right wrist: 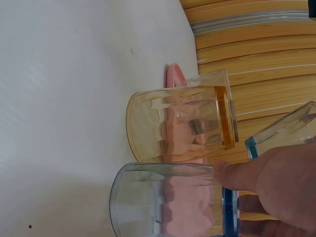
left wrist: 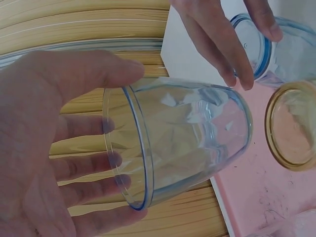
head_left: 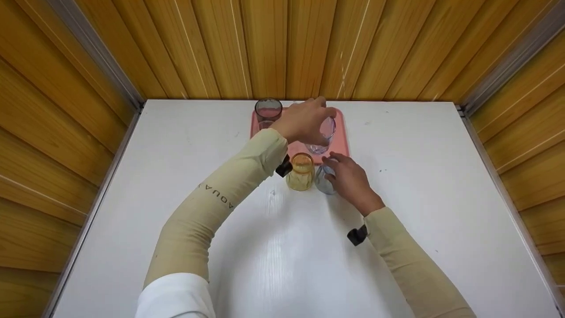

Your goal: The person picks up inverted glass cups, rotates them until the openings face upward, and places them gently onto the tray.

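Note:
My left hand point(head_left: 306, 119) holds a clear drinking glass point(left wrist: 197, 143) with a bluish rim. Thumb and fingers span its wide rim from above, and its narrower base points down over the pink tray point(head_left: 342, 137). Upside down on the white table, at the tray's near edge, stands a pale blue glass point(right wrist: 143, 197). My right hand point(head_left: 353, 183) grips this glass around its raised base, thumb on one side and fingers on the other. Beside it a yellow glass point(head_left: 301, 176), also upside down, has its thick amber base point(right wrist: 225, 118) uppermost.
A dark grey glass point(head_left: 268, 108) stands at the tray's back left corner, partly behind my left wrist. The white table point(head_left: 423, 176) meets wood-patterned panels point(head_left: 304, 48) at the back and on both sides. My left forearm crosses over the table's left part.

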